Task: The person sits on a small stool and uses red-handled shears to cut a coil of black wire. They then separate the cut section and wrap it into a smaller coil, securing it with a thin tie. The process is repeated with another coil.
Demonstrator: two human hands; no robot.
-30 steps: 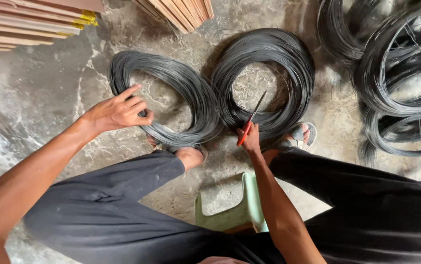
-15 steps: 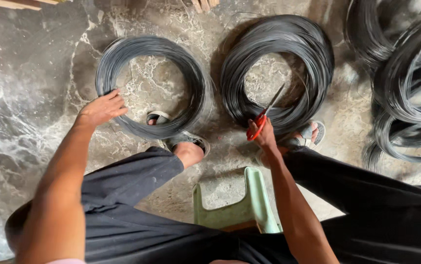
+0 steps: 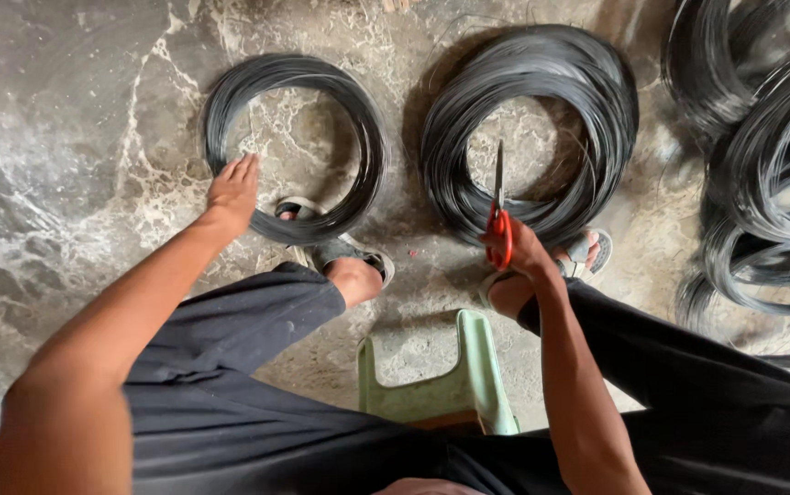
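Left hand [image 3: 232, 186] now flat, fingers spread on thin dark wire coil [image 3: 296, 147]; right hand [image 3: 519, 249] clasping red-handled scissors [image 3: 499, 213].

I see my left hand [image 3: 232, 190] lying flat, fingers together, on the lower left rim of the smaller wire coil [image 3: 363, 137], which rests on the mottled stone floor [image 3: 65, 165]. Just right of that coil lies the thicker wire coil [image 3: 596, 101]. My right hand [image 3: 525, 249] is closed around the red handles of the scissors [image 3: 498, 209], blades pointing up into the thicker coil's open middle. A pale green stool [image 3: 450, 390] sits below both coils, between my knees. More coils [image 3: 762, 156] are heaped well to the right.
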